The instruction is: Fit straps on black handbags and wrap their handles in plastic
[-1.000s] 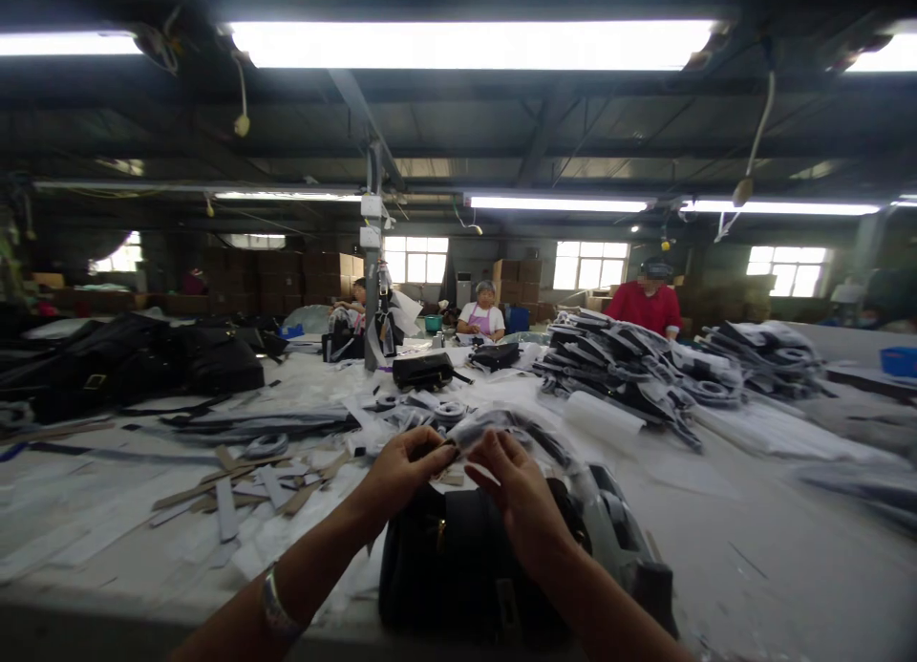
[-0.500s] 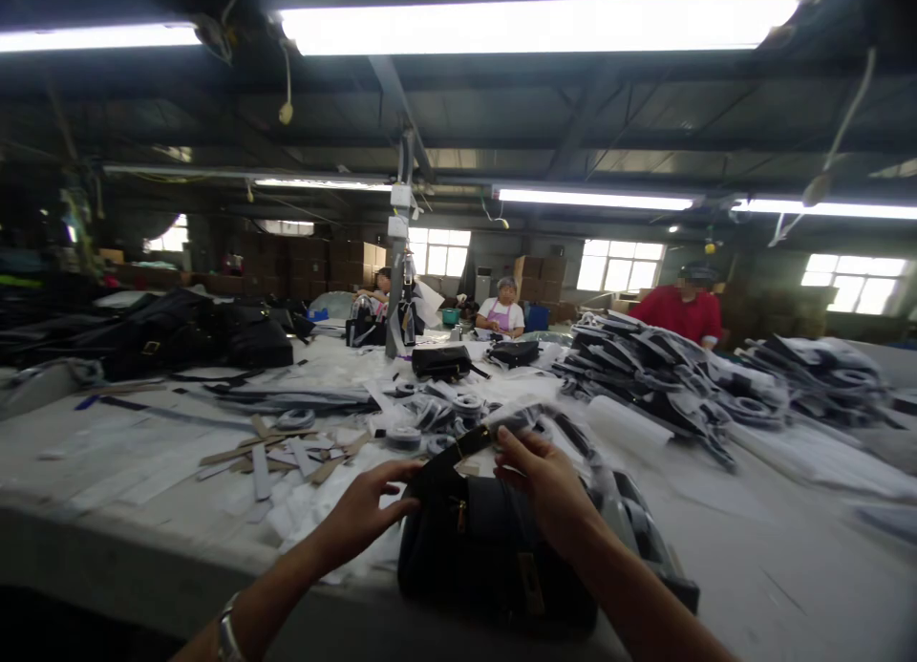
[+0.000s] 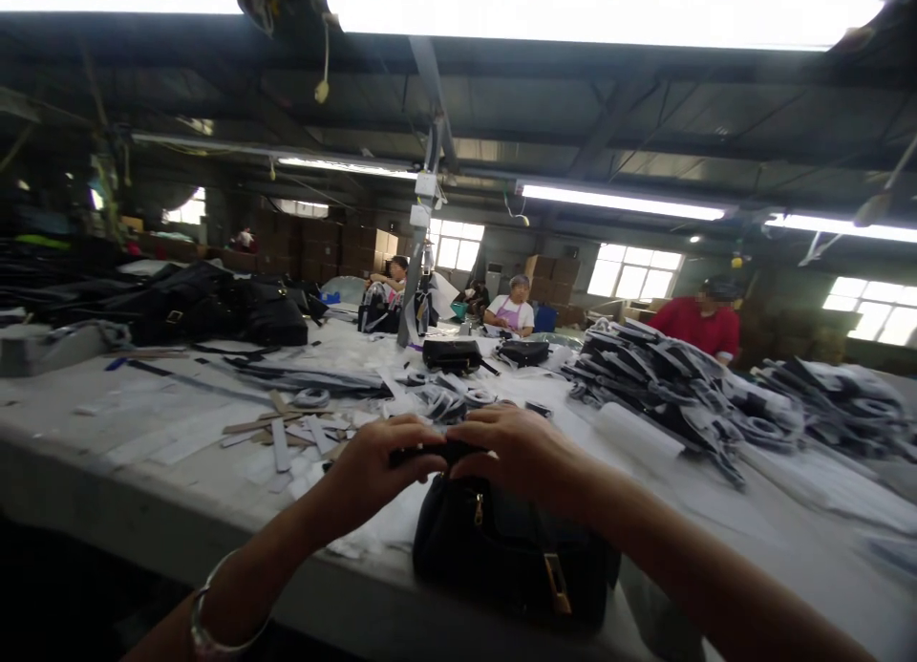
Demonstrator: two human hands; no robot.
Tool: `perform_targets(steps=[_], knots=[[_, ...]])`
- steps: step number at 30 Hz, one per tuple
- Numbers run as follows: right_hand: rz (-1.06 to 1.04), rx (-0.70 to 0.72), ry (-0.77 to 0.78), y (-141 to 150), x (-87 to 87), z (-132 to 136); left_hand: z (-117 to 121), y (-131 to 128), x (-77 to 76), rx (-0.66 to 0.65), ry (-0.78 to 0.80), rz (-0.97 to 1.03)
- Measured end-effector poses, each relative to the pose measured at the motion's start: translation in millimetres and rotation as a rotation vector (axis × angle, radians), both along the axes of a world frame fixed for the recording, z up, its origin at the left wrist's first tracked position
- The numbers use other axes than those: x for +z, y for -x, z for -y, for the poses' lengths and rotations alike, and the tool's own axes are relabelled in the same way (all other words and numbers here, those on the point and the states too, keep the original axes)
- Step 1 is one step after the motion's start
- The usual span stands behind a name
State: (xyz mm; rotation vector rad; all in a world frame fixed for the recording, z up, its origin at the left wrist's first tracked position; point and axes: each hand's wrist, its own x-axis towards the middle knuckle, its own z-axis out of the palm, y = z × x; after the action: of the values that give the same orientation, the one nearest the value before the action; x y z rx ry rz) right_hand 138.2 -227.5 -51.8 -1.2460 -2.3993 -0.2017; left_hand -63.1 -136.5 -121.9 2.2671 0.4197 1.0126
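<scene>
A black handbag (image 3: 501, 557) stands at the table's near edge, with a small gold zipper pull and a gold clasp on its front. Above its top left side, my left hand (image 3: 387, 463) pinches a black strap (image 3: 440, 452) between thumb and fingers. Close beside it, my right hand (image 3: 520, 452) has its fingers bent over the same strap, thumb underneath. The two hands nearly touch. Most of the strap is hidden behind the fingers.
Rolled straps (image 3: 451, 399) and loose strips (image 3: 283, 433) lie beyond my hands. Wrapped black pieces (image 3: 645, 385) are heaped at right, black bags (image 3: 215, 309) at left. A post (image 3: 415, 289) rises mid-table. Co-workers sit or stand across the table.
My right hand has moved left along the strap, close to my left hand. Its fingers now fold over the strap. The plastic-wrapped length formerly beside it is out of sight. The view has shifted slightly.
</scene>
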Motion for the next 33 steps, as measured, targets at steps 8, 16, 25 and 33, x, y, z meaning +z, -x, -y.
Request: perform_targets(steps=[8, 16, 25, 33], knots=[[-0.136, -0.209, 0.540, -15, 14.0, 4, -11, 14, -16.6, 0.107, 0.120, 0.022], [-0.127, -0.284, 0.422, -4, 28.4, 0, -21, -25, -16.6, 0.028, 0.332, 0.272], [-0.148, -0.589, 0.332, -39, -17.8, -13, -45, -60, -73.1, -0.006, 0.323, 0.084], [-0.139, -0.554, 0.466, -46, -34.8, -27, -40, -70, -86.3, 0.051, 0.343, 0.187]])
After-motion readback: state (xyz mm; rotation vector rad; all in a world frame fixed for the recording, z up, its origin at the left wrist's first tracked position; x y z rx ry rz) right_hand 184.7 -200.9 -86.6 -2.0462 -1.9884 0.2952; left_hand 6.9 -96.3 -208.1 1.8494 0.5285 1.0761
